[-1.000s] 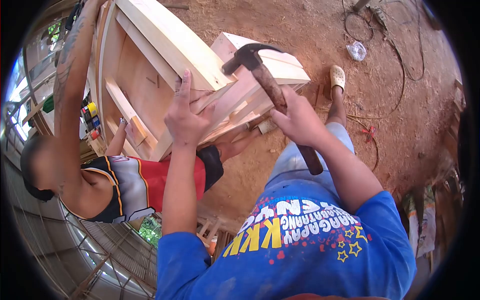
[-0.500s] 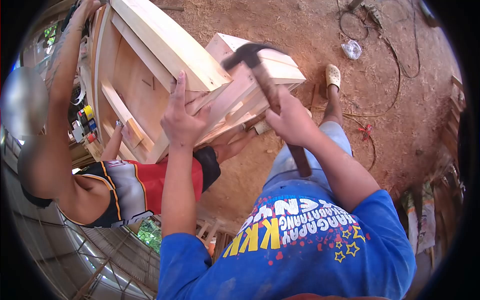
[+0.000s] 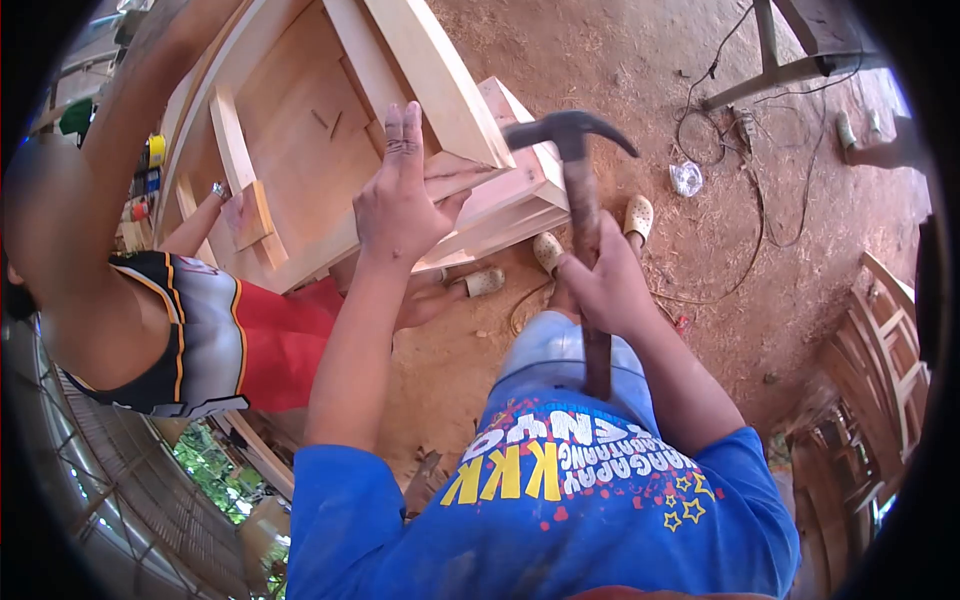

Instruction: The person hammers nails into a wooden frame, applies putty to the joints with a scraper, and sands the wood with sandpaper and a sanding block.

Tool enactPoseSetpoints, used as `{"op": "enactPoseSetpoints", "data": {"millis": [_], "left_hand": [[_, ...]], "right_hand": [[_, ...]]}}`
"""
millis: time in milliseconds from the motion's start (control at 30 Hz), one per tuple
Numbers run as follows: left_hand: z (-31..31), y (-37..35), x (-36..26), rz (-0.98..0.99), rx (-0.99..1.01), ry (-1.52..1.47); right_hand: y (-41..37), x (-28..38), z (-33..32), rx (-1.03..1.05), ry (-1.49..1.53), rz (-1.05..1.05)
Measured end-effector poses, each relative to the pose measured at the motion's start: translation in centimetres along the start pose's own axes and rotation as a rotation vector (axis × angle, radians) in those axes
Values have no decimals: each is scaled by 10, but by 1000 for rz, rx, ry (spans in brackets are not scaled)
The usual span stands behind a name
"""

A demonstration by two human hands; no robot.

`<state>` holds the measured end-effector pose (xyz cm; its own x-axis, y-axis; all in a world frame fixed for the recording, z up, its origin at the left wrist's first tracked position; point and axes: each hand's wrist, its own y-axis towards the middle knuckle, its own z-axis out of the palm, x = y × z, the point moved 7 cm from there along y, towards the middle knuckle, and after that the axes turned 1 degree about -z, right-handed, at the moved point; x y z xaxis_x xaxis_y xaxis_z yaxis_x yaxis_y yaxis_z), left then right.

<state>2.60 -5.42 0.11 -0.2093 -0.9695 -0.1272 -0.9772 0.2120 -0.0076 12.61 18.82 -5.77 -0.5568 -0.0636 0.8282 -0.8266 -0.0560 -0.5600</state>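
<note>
In the head view my right hand (image 3: pixel 608 285) is wrapped round the wooden handle of a claw hammer (image 3: pixel 581 190). Its dark head is raised near the corner of a pale wooden frame (image 3: pixel 440 75). My left hand (image 3: pixel 400 215) has its fingers stretched out and its thumb apart, in front of that corner. Whether the palm touches the wood cannot be made out. The frame has a curved side, a flat panel (image 3: pixel 300 130) inside and a boxed end (image 3: pixel 500 205). Another person's hand (image 3: pixel 208 208) is at a short wooden piece on the panel's left.
A person in a red and black sleeveless shirt (image 3: pixel 285 330) stands close on my left. Cables (image 3: pixel 765 215) and a clear plastic bundle (image 3: pixel 686 179) lie on the dirt floor (image 3: pixel 640 110). Slatted wooden pieces (image 3: pixel 875 365) stand at the right, a metal stand (image 3: pixel 770 75) at the upper right.
The hammer and my right hand have shifted right and slightly down. My left hand has moved right, its fingers now off the frame's top edge. The whole view has shifted.
</note>
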Motion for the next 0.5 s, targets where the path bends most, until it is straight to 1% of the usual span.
{"op": "enactPoseSetpoints", "data": {"millis": [33,67,133,233,300,400,500], "left_hand": [[-2,-2,-1,-4,5,-11],[-4,-1,-1,-12,-1,-25],[-4,-1,4,-20,-14,-54],[-1,-1,11,-11,-50,-123],[-5,-5,15,4,-80,-184],[-21,-10,28,-17,-175,-403],[-19,-18,75,-408,-236,-561]], "right_hand": [[-1,-5,8,80,-53,10],[4,-10,6,81,-122,-22],[2,-2,12,124,-141,-79],[-2,6,8,145,-80,106],[-6,11,-4,91,-177,100],[-4,15,-34,-27,-368,85],[15,13,-77,-118,-552,98]]}}
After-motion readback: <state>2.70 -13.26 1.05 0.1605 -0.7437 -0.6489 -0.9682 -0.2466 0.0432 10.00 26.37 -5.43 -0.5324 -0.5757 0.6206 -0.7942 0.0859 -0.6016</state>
